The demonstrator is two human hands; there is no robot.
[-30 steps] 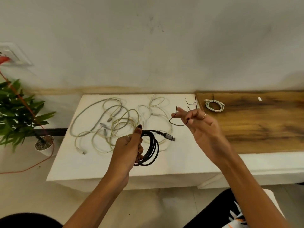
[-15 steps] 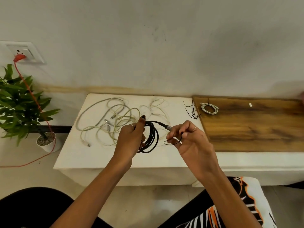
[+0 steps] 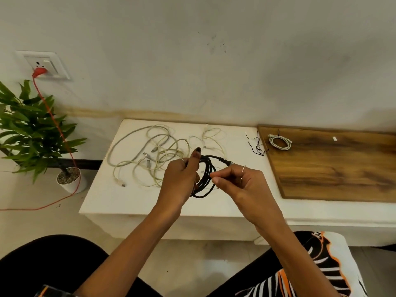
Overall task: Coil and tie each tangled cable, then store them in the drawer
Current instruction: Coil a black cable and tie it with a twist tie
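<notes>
**Q:** Hands first, please: where are they, and what do they hold?

**A:** Both are raised above the white table (image 3: 102,202), close together. The left hand (image 3: 179,182) has its fingers curled round one side of a coiled black cable (image 3: 206,179), holding the loops upright and facing the camera. The right hand (image 3: 237,183) is just beside the coil's right edge, thumb and forefinger pressed together in a pinch. They seem to hold a thin tie, but it is too fine to make out.

**Q:** Which way does the coil lie from that pinch?

**A:** Directly to its left, touching or nearly so. The cable's plug end sticks out from the top of the coil toward the right, above the right hand's knuckles. So the right hand is the nearer one for wrapping; I judge the tie must pass through the coil's open centre and around the bundled strands.

**Q:** What else is there?

**A:** A tangle of pale cables (image 3: 154,155) lies on the table behind the hands. To the right, spare black ties (image 3: 256,145) lie beside a wooden board (image 3: 332,168), which carries a white cable already coiled (image 3: 279,143). No drawer is visible.
</notes>
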